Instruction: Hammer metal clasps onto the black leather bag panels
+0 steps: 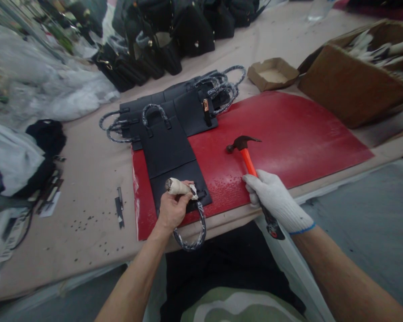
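Note:
My bare left hand is closed round a punch tool wrapped in pale tape, over the near end of a black leather bag panel. A plastic-wrapped handle on that panel hangs past the table's front edge. The punch's working tip is hidden by the fingers. In a white knit glove, my right hand grips a claw hammer by its orange and black handle. The hammer head is raised to the right of the panel, apart from the punch.
Under the panel lies a red mat. More black panels with wrapped handles are piled behind. Finished-looking black bags stand at the back. A small cardboard tray and a large cardboard box sit right; a pen-like tool lies left.

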A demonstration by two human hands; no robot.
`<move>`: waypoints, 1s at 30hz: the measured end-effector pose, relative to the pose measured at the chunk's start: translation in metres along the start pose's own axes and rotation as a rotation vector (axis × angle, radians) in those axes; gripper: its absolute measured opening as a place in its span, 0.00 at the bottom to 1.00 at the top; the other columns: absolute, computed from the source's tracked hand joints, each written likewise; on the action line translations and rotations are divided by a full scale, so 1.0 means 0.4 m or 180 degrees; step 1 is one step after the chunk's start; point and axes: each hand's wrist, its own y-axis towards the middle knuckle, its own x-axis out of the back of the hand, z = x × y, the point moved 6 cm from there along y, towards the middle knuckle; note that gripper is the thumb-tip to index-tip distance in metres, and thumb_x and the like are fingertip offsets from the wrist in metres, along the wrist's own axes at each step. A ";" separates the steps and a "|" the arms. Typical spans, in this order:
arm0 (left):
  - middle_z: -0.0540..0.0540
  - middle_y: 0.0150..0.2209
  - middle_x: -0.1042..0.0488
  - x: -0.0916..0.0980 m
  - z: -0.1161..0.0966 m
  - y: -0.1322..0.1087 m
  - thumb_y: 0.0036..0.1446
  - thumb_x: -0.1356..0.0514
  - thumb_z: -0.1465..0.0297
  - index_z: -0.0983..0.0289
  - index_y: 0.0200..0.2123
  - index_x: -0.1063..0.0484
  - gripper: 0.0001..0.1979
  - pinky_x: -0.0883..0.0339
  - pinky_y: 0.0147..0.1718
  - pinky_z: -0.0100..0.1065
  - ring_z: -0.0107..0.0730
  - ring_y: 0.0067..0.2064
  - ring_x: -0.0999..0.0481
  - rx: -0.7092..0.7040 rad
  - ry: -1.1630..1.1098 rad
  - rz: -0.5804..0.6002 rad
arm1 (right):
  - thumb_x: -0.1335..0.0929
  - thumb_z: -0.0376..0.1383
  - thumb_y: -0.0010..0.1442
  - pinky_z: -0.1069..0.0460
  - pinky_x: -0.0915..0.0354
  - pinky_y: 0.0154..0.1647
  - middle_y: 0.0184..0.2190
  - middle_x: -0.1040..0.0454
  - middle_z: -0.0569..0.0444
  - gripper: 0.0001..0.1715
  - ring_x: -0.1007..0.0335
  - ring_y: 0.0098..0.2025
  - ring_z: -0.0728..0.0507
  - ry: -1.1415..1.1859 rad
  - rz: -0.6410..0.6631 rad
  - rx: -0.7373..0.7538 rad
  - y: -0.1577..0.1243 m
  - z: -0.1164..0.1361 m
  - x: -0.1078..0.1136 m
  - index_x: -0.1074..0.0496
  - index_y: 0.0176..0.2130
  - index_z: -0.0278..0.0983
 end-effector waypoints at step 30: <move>0.54 0.35 0.20 -0.052 -0.038 -0.007 0.59 0.39 0.72 0.63 0.40 0.23 0.07 0.27 0.38 0.34 0.36 0.35 0.20 -0.0492 0.0634 0.0273 | 0.38 0.46 0.69 0.51 0.37 0.28 0.26 0.29 0.57 0.14 0.32 0.26 0.46 -0.0843 0.0364 0.1569 -0.186 0.250 0.006 0.30 0.43 0.40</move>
